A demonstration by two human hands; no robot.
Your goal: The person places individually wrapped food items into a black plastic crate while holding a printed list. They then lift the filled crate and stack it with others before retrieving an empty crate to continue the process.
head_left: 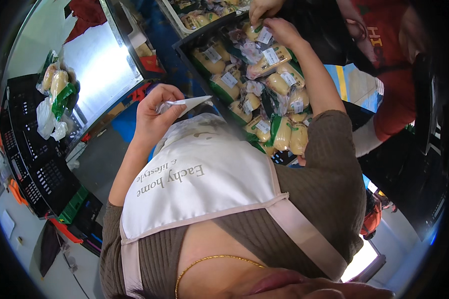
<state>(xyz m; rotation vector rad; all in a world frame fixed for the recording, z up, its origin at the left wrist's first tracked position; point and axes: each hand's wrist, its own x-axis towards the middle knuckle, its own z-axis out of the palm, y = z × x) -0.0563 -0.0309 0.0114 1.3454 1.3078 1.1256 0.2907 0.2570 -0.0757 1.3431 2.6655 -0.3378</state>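
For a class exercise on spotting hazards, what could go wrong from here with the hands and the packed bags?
1. The right hand is close beside another person's hand at the crate's far end, so the two might bump.
2. The labelled bags lie crowded together in the black crate; rubbing could crease a label.
3. The left hand pinches white paper by one end, so its free end could catch or bend.

White sheet point(192, 105) in the left hand point(157, 110)! Beneath the right hand point(283, 33), white labels point(271, 56) flash across pale-yellow and green packs point(282, 133), black crate point(194, 64) around them. Nearer the body than the left grip, a beige-edged white apron point(214, 174); behind the right, a ribbed brown sleeve point(322, 164).
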